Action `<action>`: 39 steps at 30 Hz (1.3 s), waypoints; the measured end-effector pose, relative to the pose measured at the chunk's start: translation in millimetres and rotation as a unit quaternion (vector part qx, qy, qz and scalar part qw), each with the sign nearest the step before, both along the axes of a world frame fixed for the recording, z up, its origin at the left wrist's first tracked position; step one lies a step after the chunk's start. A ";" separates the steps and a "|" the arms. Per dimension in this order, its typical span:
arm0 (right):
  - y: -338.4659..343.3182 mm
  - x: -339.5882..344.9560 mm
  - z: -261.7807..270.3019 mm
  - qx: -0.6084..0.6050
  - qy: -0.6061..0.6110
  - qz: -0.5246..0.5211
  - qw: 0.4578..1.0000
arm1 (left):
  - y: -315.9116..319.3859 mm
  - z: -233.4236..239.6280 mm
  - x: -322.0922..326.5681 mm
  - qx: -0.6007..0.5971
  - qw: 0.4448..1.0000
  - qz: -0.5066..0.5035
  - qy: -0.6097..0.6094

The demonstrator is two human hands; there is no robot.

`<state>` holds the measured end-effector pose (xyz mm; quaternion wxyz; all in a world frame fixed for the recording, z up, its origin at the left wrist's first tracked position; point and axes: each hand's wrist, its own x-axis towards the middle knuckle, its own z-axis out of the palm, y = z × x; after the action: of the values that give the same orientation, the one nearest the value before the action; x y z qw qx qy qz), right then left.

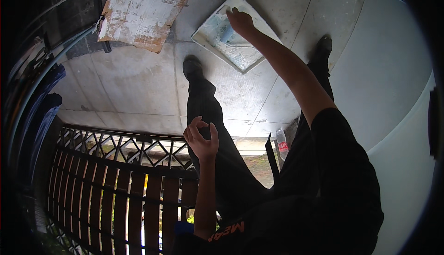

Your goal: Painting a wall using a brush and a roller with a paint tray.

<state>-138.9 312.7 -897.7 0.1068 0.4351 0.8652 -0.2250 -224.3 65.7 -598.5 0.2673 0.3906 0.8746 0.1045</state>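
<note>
A shallow white tray (244, 68) lies on the tiled floor beyond my feet, coated inside with whitish and pale blue wet-looking matter. In it rests a light blue, rounded piece (227, 34), perhaps a paint roller cover. My right hand (240, 21) reaches over the tray's far part, fingers bent; whether it grips something there is unclear. Near my left thigh, my left hand (202, 139) is raised with thumb and fingers curled apart and nothing between them.
Paint-smeared cardboard (138, 12) lies on the floor left of the tray. A metal gate with slats (121, 199) stands at the lower left. A plastic bottle (282, 145) is beside my right leg. Dark blue cloth (48, 106) hangs at the left; a smooth pale surface (385, 81) fills the right.
</note>
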 end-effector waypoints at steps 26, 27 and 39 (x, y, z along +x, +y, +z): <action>69.6 162.1 137.0 -0.422 0.258 -0.143 0.857 | 18.3 3.2 9.6 -0.001 0.999 0.032 -0.038; 70.4 180.3 172.3 -0.498 0.248 -0.210 0.804 | 19.8 11.5 9.3 0.006 0.995 0.084 -0.050; 29.5 460.3 481.7 -0.345 0.370 -0.499 0.703 | 72.3 126.0 105.0 -0.060 0.987 0.122 0.081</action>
<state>321.4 342.2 -415.9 -0.2072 0.6177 0.3530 -0.6715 -119.3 137.9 -472.5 0.2039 0.2716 0.9391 0.0518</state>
